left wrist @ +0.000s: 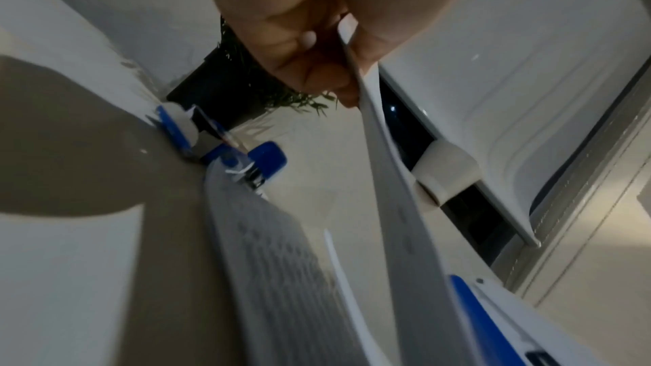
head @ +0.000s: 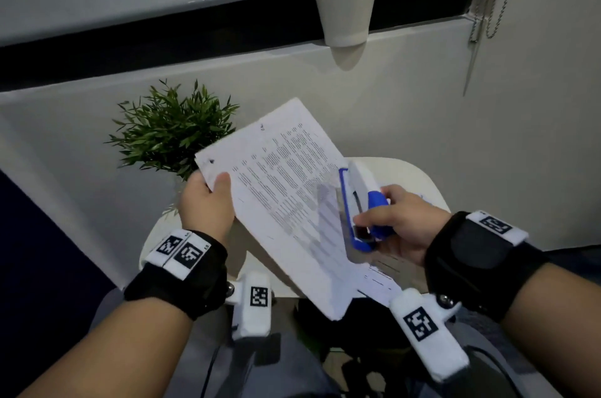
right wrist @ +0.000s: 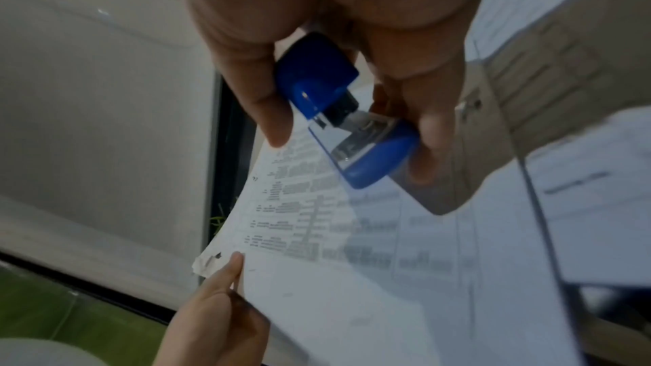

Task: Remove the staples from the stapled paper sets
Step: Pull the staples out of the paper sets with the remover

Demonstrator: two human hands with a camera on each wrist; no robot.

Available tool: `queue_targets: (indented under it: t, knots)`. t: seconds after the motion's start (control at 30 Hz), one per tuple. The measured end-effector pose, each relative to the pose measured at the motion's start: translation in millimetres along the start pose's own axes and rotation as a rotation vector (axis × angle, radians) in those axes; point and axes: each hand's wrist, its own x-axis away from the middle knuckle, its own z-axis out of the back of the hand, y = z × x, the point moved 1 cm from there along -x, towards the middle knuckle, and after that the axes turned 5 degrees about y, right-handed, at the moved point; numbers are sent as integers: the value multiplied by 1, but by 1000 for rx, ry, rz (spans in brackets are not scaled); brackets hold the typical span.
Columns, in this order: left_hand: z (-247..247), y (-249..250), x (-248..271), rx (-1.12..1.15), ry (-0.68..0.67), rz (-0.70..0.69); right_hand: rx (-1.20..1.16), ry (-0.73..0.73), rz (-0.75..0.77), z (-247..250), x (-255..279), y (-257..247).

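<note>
Item one: the paper set, printed sheets, tilted in the air above the small round table. We are pinching it with our left hand near its torn upper corner, thumb lying on the printed face and fingers curling behind the sheets. The left wrist view is showing the same pinch from below, with the sheets running edge-on between thumb and fingers.

Item two: the blue and white stapler, sitting just beside the right edge of the paper set. We are gripping it in our right hand, fingers curling round its blue rear end. In the right wrist view the stapler is showing its metal inner parts, and our fingers are wrapping it on both sides.

Item three: more printed sheets, lying flat on the table under our right hand.

Item four: a green potted plant, standing behind our left hand.

Item five: a white paper cup, sitting on the ledge above, against the dark gap.
</note>
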Motion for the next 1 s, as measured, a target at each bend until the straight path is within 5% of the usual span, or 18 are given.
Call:
queue_targets:
  t: [0.1,0.2,0.43,0.73,0.83,1.0]
  knots:
    - [6,3,-13,122,32,64,-13,13,128,0,-7,-14]
    - [5,-4,-12,154,-101,151,-77,-37,187,3,-12,-29]
    - [-7,-19,30,45,-308,64,-284,122,433,-7,-24,-59]
    - [-22,-10,57,58,-426,-34,182,181,597,-65,-17,-83]
    - [-21,-2,58,44,-406,-111,435,231,731,-75,-16,-72]
    - [-19,2,64,62,-357,-205,536,175,852,-76,-10,-54]
